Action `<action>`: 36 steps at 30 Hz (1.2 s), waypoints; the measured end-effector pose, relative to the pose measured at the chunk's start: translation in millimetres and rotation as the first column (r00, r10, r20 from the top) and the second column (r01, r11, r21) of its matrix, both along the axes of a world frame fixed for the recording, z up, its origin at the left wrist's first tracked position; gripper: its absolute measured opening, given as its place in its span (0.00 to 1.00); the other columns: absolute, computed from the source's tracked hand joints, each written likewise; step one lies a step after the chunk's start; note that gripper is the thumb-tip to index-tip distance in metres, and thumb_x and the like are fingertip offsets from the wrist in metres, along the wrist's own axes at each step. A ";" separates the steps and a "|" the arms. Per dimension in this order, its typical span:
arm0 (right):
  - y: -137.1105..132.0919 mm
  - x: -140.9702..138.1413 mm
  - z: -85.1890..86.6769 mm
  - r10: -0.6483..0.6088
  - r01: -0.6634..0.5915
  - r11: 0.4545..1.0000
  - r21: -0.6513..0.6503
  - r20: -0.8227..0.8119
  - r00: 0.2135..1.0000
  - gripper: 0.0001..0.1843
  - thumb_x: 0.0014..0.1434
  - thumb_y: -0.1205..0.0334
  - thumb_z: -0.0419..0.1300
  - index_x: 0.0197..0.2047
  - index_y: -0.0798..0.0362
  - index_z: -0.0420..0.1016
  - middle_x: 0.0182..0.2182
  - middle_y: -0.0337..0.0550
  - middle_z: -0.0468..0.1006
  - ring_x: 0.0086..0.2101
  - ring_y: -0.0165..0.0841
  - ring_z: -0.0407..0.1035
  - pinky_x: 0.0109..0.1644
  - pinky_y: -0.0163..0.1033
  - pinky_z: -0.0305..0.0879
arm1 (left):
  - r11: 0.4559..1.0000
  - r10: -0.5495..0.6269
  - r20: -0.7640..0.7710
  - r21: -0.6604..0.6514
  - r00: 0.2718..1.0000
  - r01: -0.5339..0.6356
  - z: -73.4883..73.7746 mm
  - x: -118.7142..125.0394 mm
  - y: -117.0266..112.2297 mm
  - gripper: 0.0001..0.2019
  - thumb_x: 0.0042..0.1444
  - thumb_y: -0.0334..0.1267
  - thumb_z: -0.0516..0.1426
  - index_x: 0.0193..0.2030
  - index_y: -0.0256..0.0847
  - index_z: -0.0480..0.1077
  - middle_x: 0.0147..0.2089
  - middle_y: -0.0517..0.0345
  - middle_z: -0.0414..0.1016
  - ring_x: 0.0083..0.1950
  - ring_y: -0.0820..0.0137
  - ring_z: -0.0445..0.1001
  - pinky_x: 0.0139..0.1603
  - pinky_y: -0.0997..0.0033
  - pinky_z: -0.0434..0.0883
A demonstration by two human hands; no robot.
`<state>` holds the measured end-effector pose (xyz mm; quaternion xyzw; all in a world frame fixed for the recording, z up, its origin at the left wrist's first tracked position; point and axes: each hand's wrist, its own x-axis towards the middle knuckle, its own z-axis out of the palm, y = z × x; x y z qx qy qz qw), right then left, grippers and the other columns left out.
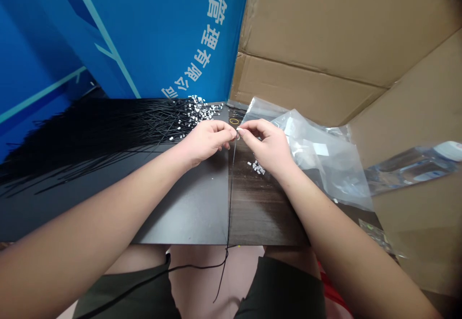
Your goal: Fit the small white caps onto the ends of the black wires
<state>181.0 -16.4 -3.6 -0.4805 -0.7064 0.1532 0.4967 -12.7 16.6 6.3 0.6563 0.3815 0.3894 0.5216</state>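
Two hands | left hand (206,141), right hand (263,146) | both pinched shut on one thin black cord (229,203) | tight, close pinch steadies it

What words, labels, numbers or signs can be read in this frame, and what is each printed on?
"有限公司": white characters on the blue banner.
Characters above it on the banner: curved and slanted, too oblique to read surely.
The white label on the clear plastic bag: too small and blurred to read.
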 end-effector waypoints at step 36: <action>0.7 -2.3 -4.1 0.019 -0.017 1.000 0.026 -0.063 0.998 0.05 0.67 0.61 0.64 0.40 0.49 0.81 0.39 0.41 0.85 0.38 0.34 0.77 0.46 0.44 0.73 | 0.999 0.040 0.026 -0.008 0.999 -0.040 2.1 6.4 -7.2 0.07 0.52 0.41 0.62 0.29 0.40 0.77 0.26 0.61 0.72 0.29 0.72 0.67 0.34 0.68 0.65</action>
